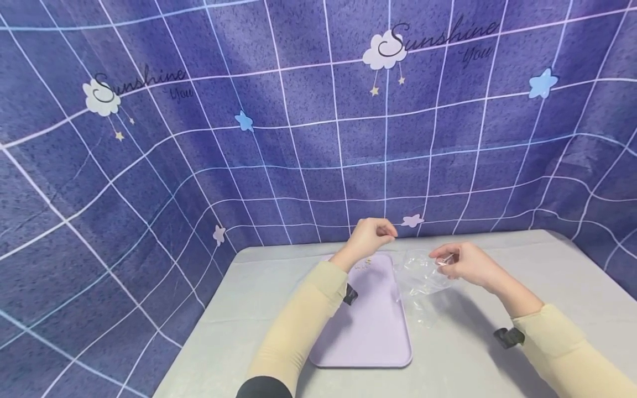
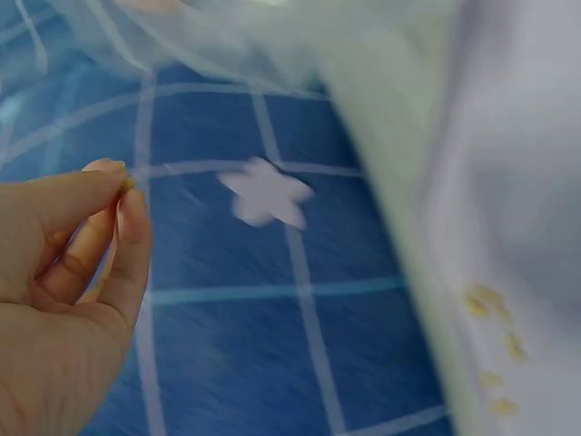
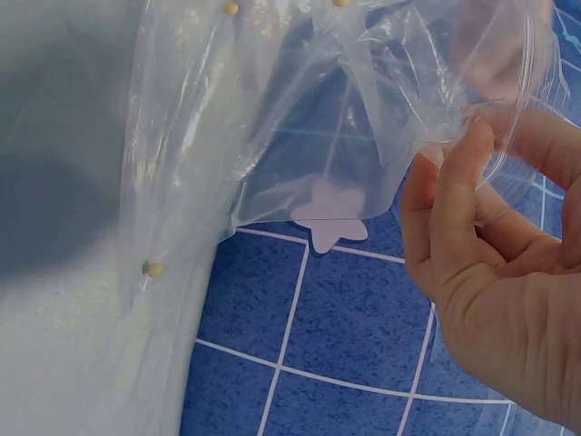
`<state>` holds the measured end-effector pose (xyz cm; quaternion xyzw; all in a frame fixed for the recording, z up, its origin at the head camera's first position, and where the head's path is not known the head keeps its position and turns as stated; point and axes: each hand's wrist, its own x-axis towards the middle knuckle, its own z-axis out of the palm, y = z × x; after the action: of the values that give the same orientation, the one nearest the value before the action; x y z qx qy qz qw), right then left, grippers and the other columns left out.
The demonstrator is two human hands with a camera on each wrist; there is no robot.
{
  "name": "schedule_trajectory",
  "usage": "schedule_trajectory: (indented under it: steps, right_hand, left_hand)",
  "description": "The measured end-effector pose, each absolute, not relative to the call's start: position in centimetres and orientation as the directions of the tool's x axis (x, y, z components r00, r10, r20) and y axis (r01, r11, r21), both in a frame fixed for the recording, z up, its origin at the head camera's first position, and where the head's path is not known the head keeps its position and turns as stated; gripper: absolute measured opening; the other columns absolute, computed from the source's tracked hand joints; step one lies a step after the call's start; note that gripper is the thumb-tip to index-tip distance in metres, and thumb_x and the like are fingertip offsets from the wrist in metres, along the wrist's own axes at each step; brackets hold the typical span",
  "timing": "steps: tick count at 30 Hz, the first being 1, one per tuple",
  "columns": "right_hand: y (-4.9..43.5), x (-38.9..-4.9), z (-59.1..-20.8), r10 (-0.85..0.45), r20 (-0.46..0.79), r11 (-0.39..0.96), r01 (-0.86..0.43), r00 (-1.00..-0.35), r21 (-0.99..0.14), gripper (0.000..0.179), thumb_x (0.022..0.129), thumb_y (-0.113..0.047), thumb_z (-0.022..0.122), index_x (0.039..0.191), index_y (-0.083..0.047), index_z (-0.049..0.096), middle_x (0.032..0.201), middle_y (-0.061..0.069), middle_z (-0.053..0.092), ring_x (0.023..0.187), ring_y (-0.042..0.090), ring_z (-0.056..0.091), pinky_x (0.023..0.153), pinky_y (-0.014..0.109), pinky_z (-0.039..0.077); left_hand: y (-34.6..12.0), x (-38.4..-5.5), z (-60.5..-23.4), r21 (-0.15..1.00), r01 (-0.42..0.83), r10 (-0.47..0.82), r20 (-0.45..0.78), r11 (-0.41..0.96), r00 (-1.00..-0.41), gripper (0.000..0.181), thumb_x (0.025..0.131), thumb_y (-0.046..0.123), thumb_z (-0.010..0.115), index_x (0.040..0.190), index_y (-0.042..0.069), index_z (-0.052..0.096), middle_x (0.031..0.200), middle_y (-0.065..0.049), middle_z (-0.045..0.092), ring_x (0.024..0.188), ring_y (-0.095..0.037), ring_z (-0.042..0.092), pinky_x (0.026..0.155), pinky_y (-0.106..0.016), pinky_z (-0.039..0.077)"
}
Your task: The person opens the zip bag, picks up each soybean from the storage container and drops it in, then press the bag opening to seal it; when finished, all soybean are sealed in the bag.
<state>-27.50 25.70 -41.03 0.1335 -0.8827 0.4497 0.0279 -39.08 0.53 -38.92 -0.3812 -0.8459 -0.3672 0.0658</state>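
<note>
My left hand (image 1: 370, 235) is raised above the far end of a lilac tray (image 1: 365, 337). Between its thumb and fingertips it pinches a tiny yellow bean-like piece (image 2: 128, 183), mostly covered by the fingers. To the right, my right hand (image 1: 468, 262) grips a clear plastic bag (image 1: 418, 276) near its rim. Inside or against the bag's film, the right wrist view shows small round tan pieces, one of them a bean-like piece (image 3: 154, 270) low down. Several yellow pieces (image 2: 487, 300) lie at the tray's far end.
A pale cloth covers the table (image 1: 502, 260), and the tray rests on it. Behind the table's far edge hangs a blue checked curtain (image 1: 308, 138) with stars and clouds, which also runs along the left and right sides. Dark wrist bands (image 1: 508, 337) sit on both sleeves.
</note>
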Motion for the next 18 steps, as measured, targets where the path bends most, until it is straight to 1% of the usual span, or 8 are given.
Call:
schedule_trajectory:
  steps: [4,6,9,11,13,15,18]
  right_hand:
    - [25.7,-27.6,-41.0,-0.21,0.172,0.559,-0.263,-0.962,-0.787,0.04,0.081,-0.001,0.073,0.12,0.007,0.069,0.083,0.006,0.07,0.068,0.014,0.062,0.06,0.028,0.055]
    - [25.7,-27.6,-41.0,-0.212,0.17,0.561,-0.262,-0.962,-0.785,0.04,0.081,-0.001,0.073,0.12,0.007,0.069,0.083,0.006,0.069,0.069,0.014,0.062,0.061,0.028,0.055]
    - [25.6,-27.5,-40.9,-0.214,0.174,0.56,-0.267,-0.961,-0.784,0.04,0.082,-0.002,0.074,0.12,0.007,0.069,0.083,0.006,0.068,0.068,0.014,0.061,0.06,0.027,0.055]
    - [25.5,-27.5,-40.8,-0.216,0.181,0.553,-0.272,-0.96,-0.787,0.04,0.082,-0.002,0.074,0.12,0.008,0.069,0.084,0.006,0.069,0.068,0.013,0.061,0.06,0.027,0.054]
    - [25.4,-27.5,-40.8,-0.221,0.187,0.535,-0.279,-0.957,-0.798,0.04,0.081,0.0,0.074,0.119,0.01,0.067,0.086,0.007,0.07,0.069,0.013,0.062,0.061,0.027,0.055]
    - [25.3,-27.4,-40.8,-0.223,0.189,0.515,-0.281,-0.956,-0.81,0.041,0.081,0.001,0.074,0.119,0.013,0.066,0.089,0.009,0.071,0.072,0.012,0.062,0.062,0.027,0.057]
    - [25.2,-27.3,-40.8,-0.226,0.185,0.49,-0.276,-0.956,-0.827,0.041,0.08,0.003,0.073,0.118,0.016,0.064,0.09,0.011,0.071,0.074,0.012,0.064,0.064,0.029,0.059]
  left_hand:
    - [2.1,-36.7,-36.6,0.558,0.742,0.63,0.435,0.372,-0.643,0.006,0.09,0.007,0.078,0.095,0.009,0.076,0.09,0.002,0.076,0.078,0.003,0.066,0.078,-0.014,0.051]
    - [2.9,-35.7,-35.8,0.536,0.771,0.661,0.445,0.344,-0.604,0.006,0.09,0.006,0.078,0.095,0.008,0.076,0.091,0.001,0.076,0.079,0.003,0.066,0.078,-0.012,0.05]
    - [4.2,-34.7,-35.4,0.477,0.818,0.723,0.433,0.322,-0.537,0.008,0.09,0.004,0.077,0.096,0.009,0.076,0.091,0.0,0.075,0.08,0.002,0.065,0.078,-0.01,0.049]
    - [4.9,-34.3,-35.6,0.434,0.84,0.762,0.405,0.326,-0.505,0.009,0.09,0.002,0.076,0.095,0.009,0.076,0.091,0.0,0.075,0.08,0.002,0.064,0.077,-0.009,0.048]
    - [5.4,-34.2,-36.0,0.407,0.851,0.791,0.371,0.332,-0.486,0.01,0.089,0.001,0.075,0.095,0.009,0.076,0.09,0.0,0.075,0.08,0.001,0.064,0.076,-0.008,0.048]
    - [5.7,-34.2,-36.6,0.383,0.856,0.809,0.339,0.348,-0.481,0.01,0.088,0.001,0.076,0.093,0.009,0.076,0.088,0.002,0.075,0.079,0.003,0.063,0.076,-0.007,0.047]
    - [5.8,-34.2,-37.3,0.394,0.851,0.812,0.327,0.348,-0.484,0.008,0.087,0.003,0.077,0.093,0.008,0.076,0.087,0.001,0.075,0.077,0.003,0.064,0.074,-0.006,0.048]
